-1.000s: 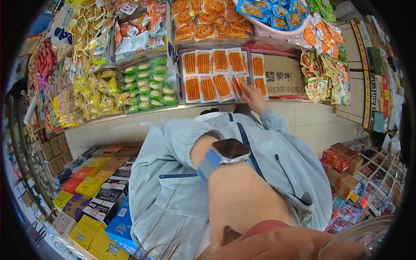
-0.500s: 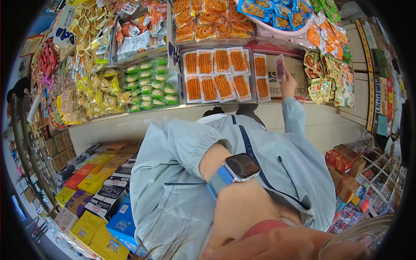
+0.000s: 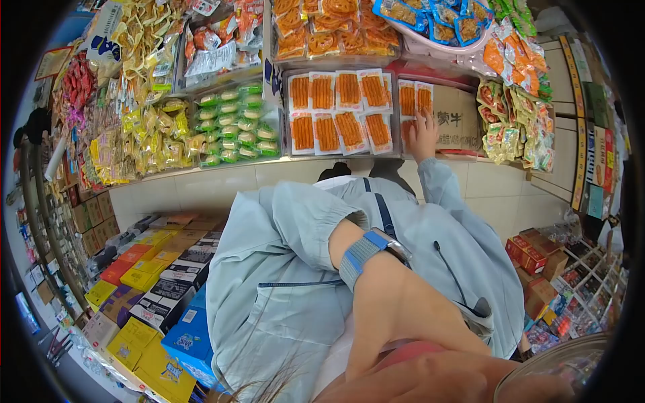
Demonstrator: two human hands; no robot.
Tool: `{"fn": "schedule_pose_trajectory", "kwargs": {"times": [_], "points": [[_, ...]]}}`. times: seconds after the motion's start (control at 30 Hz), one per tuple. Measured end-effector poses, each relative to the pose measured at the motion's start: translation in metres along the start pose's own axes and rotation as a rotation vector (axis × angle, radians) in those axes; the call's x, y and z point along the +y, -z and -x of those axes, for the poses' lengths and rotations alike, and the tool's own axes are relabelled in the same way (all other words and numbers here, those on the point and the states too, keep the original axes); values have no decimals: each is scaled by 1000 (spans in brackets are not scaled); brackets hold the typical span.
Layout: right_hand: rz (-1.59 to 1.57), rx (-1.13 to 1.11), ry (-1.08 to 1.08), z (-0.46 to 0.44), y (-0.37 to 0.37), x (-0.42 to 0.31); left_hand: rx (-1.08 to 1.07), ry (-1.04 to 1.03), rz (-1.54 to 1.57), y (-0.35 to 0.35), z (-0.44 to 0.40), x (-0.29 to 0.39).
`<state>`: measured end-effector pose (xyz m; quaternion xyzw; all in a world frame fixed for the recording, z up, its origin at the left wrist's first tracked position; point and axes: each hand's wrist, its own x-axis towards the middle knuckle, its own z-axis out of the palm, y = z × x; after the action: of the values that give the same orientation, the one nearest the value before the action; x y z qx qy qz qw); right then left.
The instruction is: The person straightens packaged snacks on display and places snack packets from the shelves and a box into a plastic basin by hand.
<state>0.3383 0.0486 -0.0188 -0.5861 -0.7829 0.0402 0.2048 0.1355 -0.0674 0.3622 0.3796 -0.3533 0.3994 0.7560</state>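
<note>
My right hand (image 3: pixel 423 137) rests on the lower end of an orange snack packet (image 3: pixel 423 96) in the right-hand tray, its fingers apart. This packet lies beside another upright one (image 3: pixel 406 98), over a brown cardboard piece (image 3: pixel 458 124). To the left, a clear tray holds two rows of similar packets (image 3: pixel 347 90). My left hand (image 3: pixel 420 302), with a blue-banded watch (image 3: pixel 366 256) at the wrist, is bent up against the lower face; its fingers are mostly hidden.
Green-and-white wrapped snacks (image 3: pixel 229 125) and yellow packets (image 3: pixel 144 140) lie left of the trays. Up right is a pink basin (image 3: pixel 440 48) of blue packets. Yellow boxes (image 3: pixel 158 363) and a blue box (image 3: pixel 190 339) stand lower left, red cartons (image 3: pixel 526 254) lower right.
The packet held up in my right hand has come down beside the right tray's other packets, and my fingers have spread. My left wrist has turned, showing more of the watch band.
</note>
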Motion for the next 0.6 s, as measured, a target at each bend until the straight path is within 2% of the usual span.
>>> {"fn": "schedule_pose_trajectory", "kwargs": {"times": [0.13,0.23,0.3,0.33,0.47,0.6], "points": [[-247,-25,105,11,14,-39,-5,-2,7,0,1,-1],[-258,-253,138,16,27,-85,-18,-2,7,-2,4,-1],[-4,-261,114,16,28,-116,-27,14,16,-2,4,-2],[122,-264,98,18,29,-121,-29,17,19,-3,4,0],[97,-352,44,27,7,-106,-36,31,21,-6,6,2],[28,-356,-7,19,17,-100,-40,32,6,-9,6,5]]}}
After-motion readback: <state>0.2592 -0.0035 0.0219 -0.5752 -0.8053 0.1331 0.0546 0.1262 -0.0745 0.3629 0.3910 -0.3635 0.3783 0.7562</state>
